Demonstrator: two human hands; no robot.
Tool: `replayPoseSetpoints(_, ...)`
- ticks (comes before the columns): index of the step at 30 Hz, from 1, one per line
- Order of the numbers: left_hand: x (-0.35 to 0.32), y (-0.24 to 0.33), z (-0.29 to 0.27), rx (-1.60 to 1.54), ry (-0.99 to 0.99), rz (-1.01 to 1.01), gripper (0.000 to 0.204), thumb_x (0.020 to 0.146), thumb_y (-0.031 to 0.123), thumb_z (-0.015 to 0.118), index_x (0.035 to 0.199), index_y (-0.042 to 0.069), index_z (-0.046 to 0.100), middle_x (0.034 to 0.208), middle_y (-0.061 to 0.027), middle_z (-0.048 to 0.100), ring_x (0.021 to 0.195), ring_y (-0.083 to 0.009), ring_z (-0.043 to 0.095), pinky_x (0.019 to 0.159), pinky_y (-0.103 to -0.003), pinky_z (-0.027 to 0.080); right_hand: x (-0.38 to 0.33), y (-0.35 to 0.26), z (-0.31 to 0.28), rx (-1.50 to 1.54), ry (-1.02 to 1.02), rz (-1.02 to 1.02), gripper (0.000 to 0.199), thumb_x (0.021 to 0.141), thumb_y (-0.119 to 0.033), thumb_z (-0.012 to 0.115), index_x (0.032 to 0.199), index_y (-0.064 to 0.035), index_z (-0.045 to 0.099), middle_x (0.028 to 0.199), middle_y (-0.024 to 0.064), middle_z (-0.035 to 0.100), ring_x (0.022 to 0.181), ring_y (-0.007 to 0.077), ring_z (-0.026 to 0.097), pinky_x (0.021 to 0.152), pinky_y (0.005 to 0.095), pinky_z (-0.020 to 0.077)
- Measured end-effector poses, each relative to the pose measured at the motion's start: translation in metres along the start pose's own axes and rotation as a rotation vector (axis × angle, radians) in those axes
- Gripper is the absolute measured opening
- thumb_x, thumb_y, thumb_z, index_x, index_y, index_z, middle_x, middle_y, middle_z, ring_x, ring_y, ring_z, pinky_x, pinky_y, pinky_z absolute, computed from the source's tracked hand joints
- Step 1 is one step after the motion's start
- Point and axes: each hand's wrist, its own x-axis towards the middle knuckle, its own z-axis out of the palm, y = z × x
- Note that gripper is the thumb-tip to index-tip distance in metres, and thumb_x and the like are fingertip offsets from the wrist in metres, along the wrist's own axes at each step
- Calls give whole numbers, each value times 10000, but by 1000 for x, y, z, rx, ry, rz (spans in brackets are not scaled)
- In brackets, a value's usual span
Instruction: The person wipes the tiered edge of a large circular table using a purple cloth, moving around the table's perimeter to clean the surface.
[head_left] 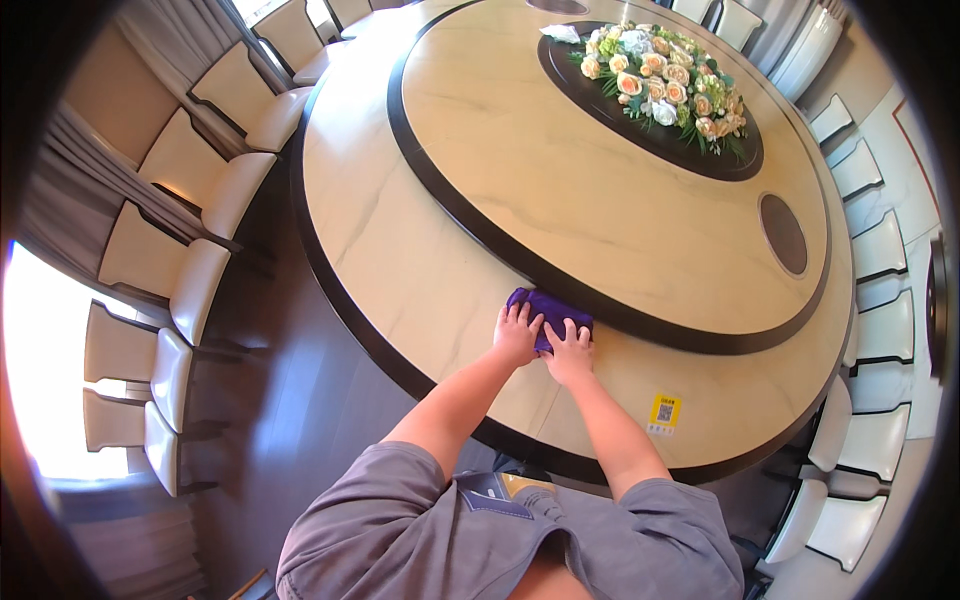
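Both my hands are on a folded purple cloth (566, 306), which lies on the lower outer ring of a large round table (445, 318), against the dark edge of the raised turntable (640, 240). My left hand (517, 335) grips the cloth's left part, with its fingers spread over it. On the right part, my right hand (570, 353) holds it in the same way, the two thumbs close together. The underside of the cloth and the palms are hidden.
A flower arrangement (665, 80) of cream and peach roses stands on the turntable's dark centre. To the right of my forearms, a yellow code sticker (664, 412) is on the table. Pale chairs (240, 195) line both sides; grey curtains (75, 200) hang at the left.
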Motion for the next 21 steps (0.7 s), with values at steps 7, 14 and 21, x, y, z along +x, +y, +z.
replayPoseSetpoints(7, -3, -8, 8, -53, 28, 13, 688, 807, 362, 665, 1405, 162, 388, 1489, -189, 316, 1359, -354, 316, 1046, -495, 331, 19, -3, 6, 178, -78, -17, 519, 814, -297, 701, 1285, -303, 482, 1214, 113, 405, 1056, 342, 464, 883, 438, 476)
replayPoseSetpoints(14, -97, -42, 48, -73, -19, 154, 608, 829, 256, 603, 1392, 139, 408, 1478, -211, 328, 1341, -359, 355, 1033, -458, 353, -63, -75, 32, 183, -33, 0, 521, 772, -267, 735, 1236, -232, 501, 1101, 138, 421, 968, 340, 486, 852, 442, 458)
replayPoseSetpoints(21, -212, -103, 75, -17, -77, 251, 677, 816, 292, 609, 1435, 156, 370, 1504, -208, 292, 1379, -351, 313, 1104, -451, 264, -142, -185, 42, 192, -66, 42, 504, 798, -283, 712, 1239, -251, 470, 1127, 122, 406, 1024, 320, 480, 859, 411, 490)
